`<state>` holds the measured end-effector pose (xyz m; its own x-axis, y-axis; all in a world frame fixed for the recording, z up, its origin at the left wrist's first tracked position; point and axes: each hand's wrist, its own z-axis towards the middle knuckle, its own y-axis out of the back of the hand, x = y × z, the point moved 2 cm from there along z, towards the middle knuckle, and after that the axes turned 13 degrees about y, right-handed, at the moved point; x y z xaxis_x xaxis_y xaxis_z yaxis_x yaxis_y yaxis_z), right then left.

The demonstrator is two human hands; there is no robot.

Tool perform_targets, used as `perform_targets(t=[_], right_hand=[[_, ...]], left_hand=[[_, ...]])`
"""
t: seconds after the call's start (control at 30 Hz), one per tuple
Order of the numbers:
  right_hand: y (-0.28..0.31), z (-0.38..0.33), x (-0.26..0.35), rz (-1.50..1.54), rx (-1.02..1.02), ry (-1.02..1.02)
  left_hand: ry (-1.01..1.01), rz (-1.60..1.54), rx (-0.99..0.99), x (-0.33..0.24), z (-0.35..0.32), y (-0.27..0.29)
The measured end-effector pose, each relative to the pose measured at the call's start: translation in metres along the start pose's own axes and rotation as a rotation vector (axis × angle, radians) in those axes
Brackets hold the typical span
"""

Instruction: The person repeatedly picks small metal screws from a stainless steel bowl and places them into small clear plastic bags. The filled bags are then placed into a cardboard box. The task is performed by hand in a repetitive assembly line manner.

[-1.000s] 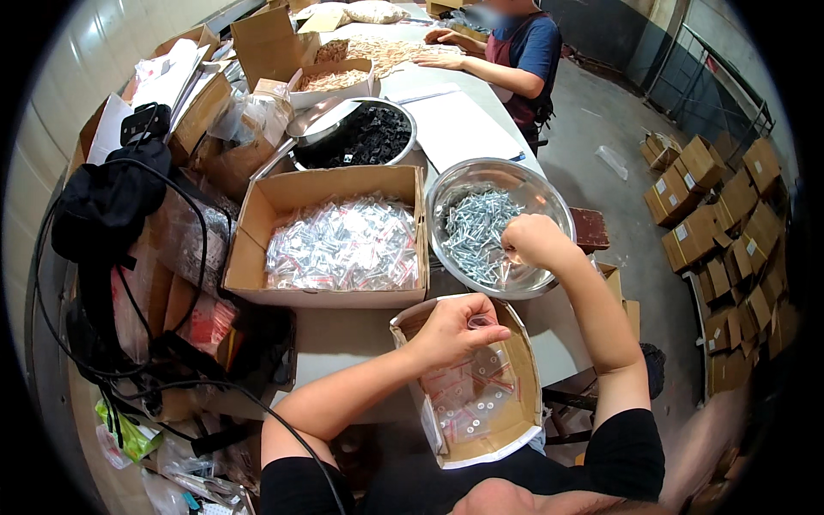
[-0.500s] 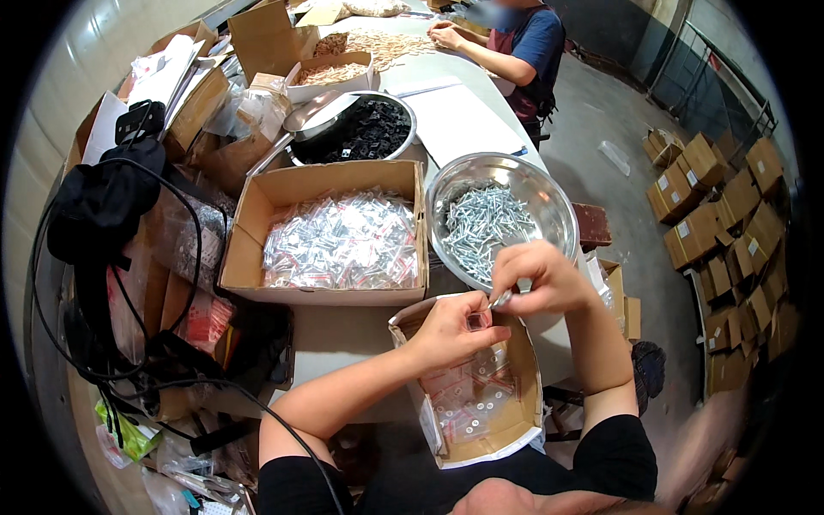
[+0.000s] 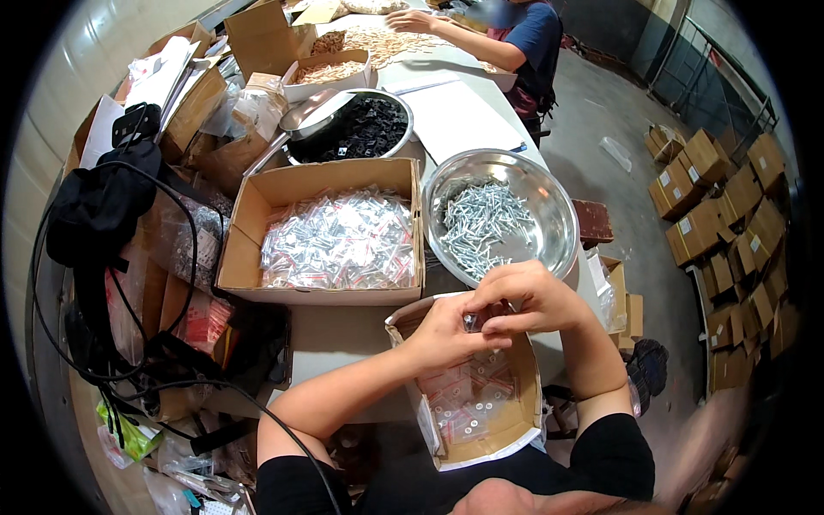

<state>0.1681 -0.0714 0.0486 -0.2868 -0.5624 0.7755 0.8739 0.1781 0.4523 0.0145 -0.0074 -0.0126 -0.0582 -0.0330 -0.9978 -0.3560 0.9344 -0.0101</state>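
My left hand (image 3: 446, 336) pinches a small clear plastic bag (image 3: 471, 323) above a shallow cardboard tray (image 3: 513, 422). Curled over the bag's upper end are the fingers of my right hand (image 3: 536, 296), thumb and fingertips closed at it. Whether screws are still between those fingertips is hidden. In the tray below lie several flat clear bags (image 3: 455, 390) with red stripes and small pale round pieces. Just beyond my right hand stands a steel bowl (image 3: 556, 215) holding a heap of silvery screws (image 3: 482, 225).
Left of the bowl is a cardboard box (image 3: 322, 296) full of filled clear bags. Behind it sits a bowl of black parts (image 3: 369, 129) with a metal scoop (image 3: 300, 120). A co-worker's hand (image 3: 412, 21) reaches over wooden pieces (image 3: 386, 47). Cables (image 3: 249, 395) hang at left.
My right hand has lowered and moved in against the bag; the screws seen in its fingertips no longer show. The co-worker's arm has reached out leftward across the table.
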Motion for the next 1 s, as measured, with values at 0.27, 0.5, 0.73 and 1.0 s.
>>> perform_targets(t=[0.27,0.5,0.73,1.0], right_hand=[[-0.001,-0.002,0.006,-0.209,0.067,0.123],[0.01,-0.01,-0.001,-0.164,-0.166,-0.032],[0.003,-0.009,-0.002,-0.175,-0.137,-0.087],[0.004,-0.007,-0.001,-0.058,-0.075,-0.083]], left_hand=[[-0.02,-0.21,-0.002,0.017,0.001,0.001],[-0.295,0.134,-0.43,-0.01,-0.009,0.006],[-0.123,0.184,-0.396,-0.02,-0.015,0.004],[-0.124,0.372,-0.419,-0.048,-0.025,0.024]])
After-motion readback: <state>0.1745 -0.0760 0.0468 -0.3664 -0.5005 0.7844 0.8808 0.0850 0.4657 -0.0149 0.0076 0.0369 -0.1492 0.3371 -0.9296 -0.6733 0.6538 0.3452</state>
